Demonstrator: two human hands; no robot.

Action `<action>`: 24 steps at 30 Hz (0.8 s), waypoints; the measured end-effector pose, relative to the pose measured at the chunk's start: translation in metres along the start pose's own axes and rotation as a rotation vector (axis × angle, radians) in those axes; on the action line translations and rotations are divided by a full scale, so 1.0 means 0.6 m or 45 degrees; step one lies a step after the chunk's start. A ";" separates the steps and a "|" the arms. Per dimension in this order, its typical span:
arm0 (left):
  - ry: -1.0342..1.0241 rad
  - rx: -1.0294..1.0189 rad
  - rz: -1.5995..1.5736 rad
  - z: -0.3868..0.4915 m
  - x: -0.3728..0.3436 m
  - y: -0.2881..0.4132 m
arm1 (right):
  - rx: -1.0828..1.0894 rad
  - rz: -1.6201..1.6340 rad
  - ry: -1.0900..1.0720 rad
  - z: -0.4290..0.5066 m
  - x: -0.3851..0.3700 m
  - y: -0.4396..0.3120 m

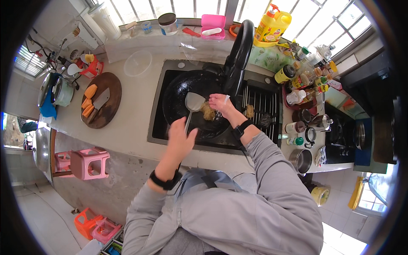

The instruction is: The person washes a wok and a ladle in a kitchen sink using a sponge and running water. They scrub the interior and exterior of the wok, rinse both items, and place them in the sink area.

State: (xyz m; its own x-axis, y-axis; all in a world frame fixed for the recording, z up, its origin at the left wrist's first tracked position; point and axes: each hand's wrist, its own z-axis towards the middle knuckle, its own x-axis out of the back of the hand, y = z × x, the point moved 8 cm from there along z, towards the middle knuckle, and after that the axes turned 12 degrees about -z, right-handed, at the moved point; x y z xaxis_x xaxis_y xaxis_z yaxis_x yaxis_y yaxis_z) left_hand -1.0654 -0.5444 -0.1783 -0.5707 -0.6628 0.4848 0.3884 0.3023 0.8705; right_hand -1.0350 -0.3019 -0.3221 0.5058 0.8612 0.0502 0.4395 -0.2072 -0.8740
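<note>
A black wok sits in the dark sink, under a black faucet. Inside it lie a metal wok spatula and a tan fibrous scrubber. My left hand, blurred, is over the wok's near edge with thumb and fingers apart. The spatula's handle runs down beside its fingers, without a visible grip. My right hand hovers by the scrubber, its fingers together and slightly curled; whether it touches anything is unclear. A strip of white tape is on this hand.
A cleaver and orange vegetable pieces lie on a round wooden board at left. A rack spans the sink's right side, holding another scrubber. Bottles crowd the right. A yellow detergent jug stands behind.
</note>
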 end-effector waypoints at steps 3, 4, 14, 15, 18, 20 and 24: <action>-0.163 0.992 -1.140 0.047 -0.158 -0.069 | 0.060 0.533 -0.005 -0.026 -0.010 -0.010; -0.244 1.079 -1.419 0.068 -0.196 -0.069 | 0.084 0.581 0.002 -0.045 -0.008 -0.014; 0.241 0.999 -1.874 0.167 -0.364 -0.098 | -0.042 0.978 -0.005 -0.144 0.037 -0.012; 0.206 0.755 -1.385 0.176 -0.339 -0.087 | 0.016 0.872 -0.111 -0.151 0.037 -0.028; 0.223 0.393 -0.193 0.177 -0.290 -0.026 | -0.137 0.591 -0.205 -0.167 0.053 -0.045; 0.104 0.241 0.139 0.172 -0.288 0.009 | -0.238 0.483 -0.269 -0.166 0.046 -0.049; -0.173 0.283 -0.293 0.177 -0.304 0.004 | -0.295 0.673 -0.213 -0.123 0.014 -0.029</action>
State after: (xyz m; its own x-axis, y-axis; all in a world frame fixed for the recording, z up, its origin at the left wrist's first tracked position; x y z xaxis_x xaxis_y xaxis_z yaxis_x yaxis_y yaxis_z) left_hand -1.0369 -0.3500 -0.2556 -0.7220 -0.6381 0.2673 0.0795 0.3073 0.9483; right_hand -0.9836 -0.3253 -0.2710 0.5844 0.6715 -0.4555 0.3201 -0.7066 -0.6310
